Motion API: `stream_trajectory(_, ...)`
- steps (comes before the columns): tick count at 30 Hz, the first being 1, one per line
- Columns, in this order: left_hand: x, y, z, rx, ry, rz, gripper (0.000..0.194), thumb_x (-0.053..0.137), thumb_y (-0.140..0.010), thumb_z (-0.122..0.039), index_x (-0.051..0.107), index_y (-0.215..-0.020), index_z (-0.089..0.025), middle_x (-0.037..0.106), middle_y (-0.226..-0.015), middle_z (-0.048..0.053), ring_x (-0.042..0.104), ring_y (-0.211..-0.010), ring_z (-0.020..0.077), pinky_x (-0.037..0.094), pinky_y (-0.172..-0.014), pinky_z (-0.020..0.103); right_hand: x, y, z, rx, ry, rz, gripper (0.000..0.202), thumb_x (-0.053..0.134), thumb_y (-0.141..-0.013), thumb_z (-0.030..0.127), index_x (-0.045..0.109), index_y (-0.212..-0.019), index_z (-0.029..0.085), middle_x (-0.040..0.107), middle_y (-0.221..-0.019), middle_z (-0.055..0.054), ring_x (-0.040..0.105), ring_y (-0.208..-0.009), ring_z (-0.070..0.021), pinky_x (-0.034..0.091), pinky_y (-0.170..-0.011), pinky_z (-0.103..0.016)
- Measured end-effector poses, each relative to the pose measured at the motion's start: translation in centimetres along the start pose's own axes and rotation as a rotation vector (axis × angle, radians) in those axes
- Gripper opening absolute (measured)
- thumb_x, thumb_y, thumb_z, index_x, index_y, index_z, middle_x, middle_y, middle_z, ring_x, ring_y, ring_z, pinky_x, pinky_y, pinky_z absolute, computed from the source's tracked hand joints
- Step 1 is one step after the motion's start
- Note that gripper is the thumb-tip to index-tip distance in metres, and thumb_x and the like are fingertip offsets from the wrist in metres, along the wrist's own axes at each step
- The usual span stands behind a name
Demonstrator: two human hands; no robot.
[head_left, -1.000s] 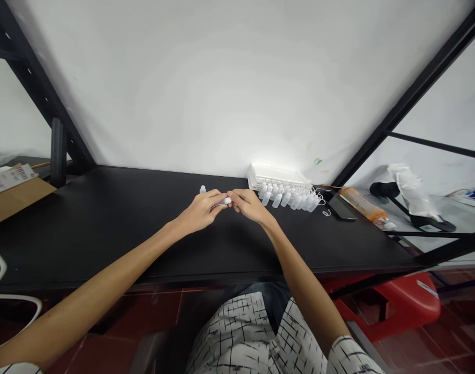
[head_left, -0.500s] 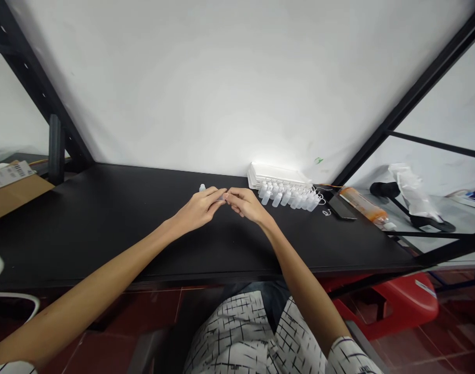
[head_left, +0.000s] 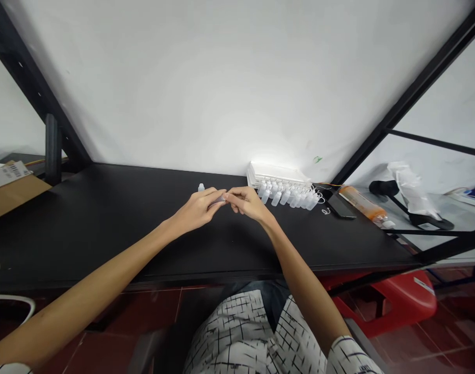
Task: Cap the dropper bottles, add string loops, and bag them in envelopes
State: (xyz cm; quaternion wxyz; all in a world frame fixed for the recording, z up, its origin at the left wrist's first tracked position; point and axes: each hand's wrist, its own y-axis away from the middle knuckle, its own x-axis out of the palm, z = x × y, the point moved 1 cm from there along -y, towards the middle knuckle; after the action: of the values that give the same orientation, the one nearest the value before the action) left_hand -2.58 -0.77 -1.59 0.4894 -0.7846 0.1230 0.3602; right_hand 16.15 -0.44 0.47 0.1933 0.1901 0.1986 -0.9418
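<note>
My left hand [head_left: 202, 208] is closed, with thumb and fingers pinching a small translucent plastic bottle [head_left: 221, 198], mostly covered by the fingers. My right hand [head_left: 245, 201] meets it fingertip to fingertip, pinched at the bottle's right end; what lies under those fingers is hidden. Behind my left hand, the white top of another small bottle [head_left: 201, 187] shows. Right of my right hand, several small translucent bottles [head_left: 276, 198] with white caps and string loops stand in rows on the black table [head_left: 144, 202].
A stack of white flat packs [head_left: 278, 172] lies against the wall behind the bottles. Further right are a loose white loop [head_left: 326, 211], a dark phone [head_left: 341, 208] and an orange-and-clear plastic package [head_left: 364, 205]. A cardboard box [head_left: 19, 195] sits at far left. Black metal posts flank the table.
Both hands stay together at the same spot. A little more of the translucent bottle shows between the fingers. The view has shifted slightly.
</note>
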Motion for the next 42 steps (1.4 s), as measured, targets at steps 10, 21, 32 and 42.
stream_trajectory(10, -0.2, -0.2, -0.1, -0.093, -0.002, 0.074, 0.026, 0.047, -0.096, -0.028, 0.070, -0.094, -0.017, 0.060, -0.071, 0.002, 0.048, -0.057, 0.0118, 0.041, -0.059, 0.025, 0.3, -0.1, -0.4, -0.008, 0.039, -0.009, 0.041, 0.058, -0.087, 0.054, 0.062, -0.073, 0.016, 0.050, -0.051, 0.004, 0.045, -0.048, -0.0086, 0.034, -0.050, -0.022)
stream_trajectory(21, -1.4, -0.9, 0.3, -0.412, 0.201, -0.027, 0.036, 0.060, -0.085, -0.037, 0.066, -0.114, -0.017, 0.068, -0.083, 0.003, 0.058, -0.065, 0.0151, 0.048, -0.063, 0.029, 0.5, -0.3, -0.3, -0.024, -0.143, -0.152, 0.036, 0.064, -0.085, 0.048, 0.057, -0.106, 0.020, 0.063, -0.080, 0.001, 0.057, -0.050, -0.0080, 0.045, -0.049, -0.022)
stream_trajectory(32, -1.1, -0.9, 1.7, -0.527, 0.493, -0.136, 0.043, 0.040, -0.098, -0.050, 0.063, -0.113, -0.018, 0.056, -0.082, 0.002, 0.053, -0.069, 0.0128, 0.045, -0.063, 0.026, 1.0, -0.2, 0.1, 0.092, -0.342, -0.099, 0.039, 0.072, -0.077, 0.050, 0.061, -0.097, 0.018, 0.068, -0.074, -0.001, 0.065, -0.052, -0.0121, 0.052, -0.048, -0.023)
stream_trajectory(42, -1.1, -0.8, 0.7, -0.407, 0.352, -0.115, 0.036, 0.046, -0.097, -0.045, 0.064, -0.109, -0.017, 0.067, -0.097, 0.007, 0.061, -0.079, 0.0162, 0.050, -0.074, 0.030, 0.2, -0.4, -0.3, 0.004, -0.437, -0.245, 0.039, 0.077, -0.072, 0.048, 0.070, -0.092, 0.015, 0.070, -0.080, -0.005, 0.069, -0.066, -0.0158, 0.057, -0.055, -0.027)
